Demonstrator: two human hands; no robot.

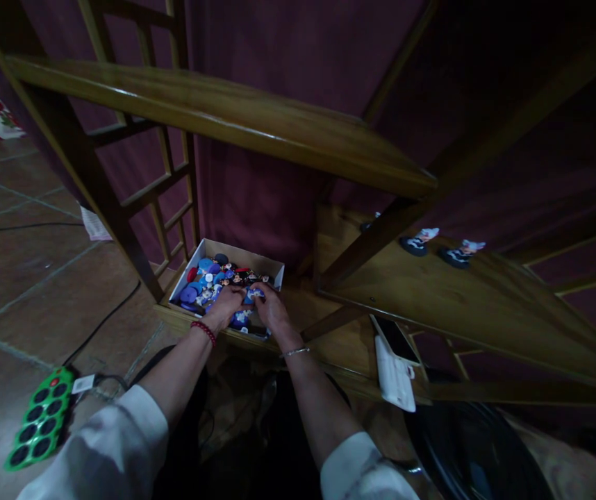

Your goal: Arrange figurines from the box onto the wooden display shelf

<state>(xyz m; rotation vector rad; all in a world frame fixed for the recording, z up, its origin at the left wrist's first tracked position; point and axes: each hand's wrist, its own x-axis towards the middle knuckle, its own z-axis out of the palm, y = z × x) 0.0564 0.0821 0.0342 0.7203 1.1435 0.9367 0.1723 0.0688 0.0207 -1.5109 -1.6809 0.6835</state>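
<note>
A white cardboard box (pixel 267 262) stands on the low wooden shelf, filled with small toy figurine parts: blue discs (pixel 189 294), red and white bits, and dark-haired heads. Both my hands are over its front right part. My right hand (pixel 274 307) has its fingers closed around a small blue-and-white figurine piece (pixel 254 294). Fingers of my left hand (pixel 228 303) are bent and meet the same piece from the left; their tips are partly hidden. Just below the hands lies another blue-and-white piece (pixel 240 319) inside the box.
Small figurines on dark bases (pixel 417 242) stand on the higher wooden shelf (pixel 381 278) at right. A phone (pixel 398 339) and a white packet (pixel 394 375) lie below. A wooden beam (pixel 225 118) crosses above the box. A green power strip (pixel 40 420) rests on the tiled floor.
</note>
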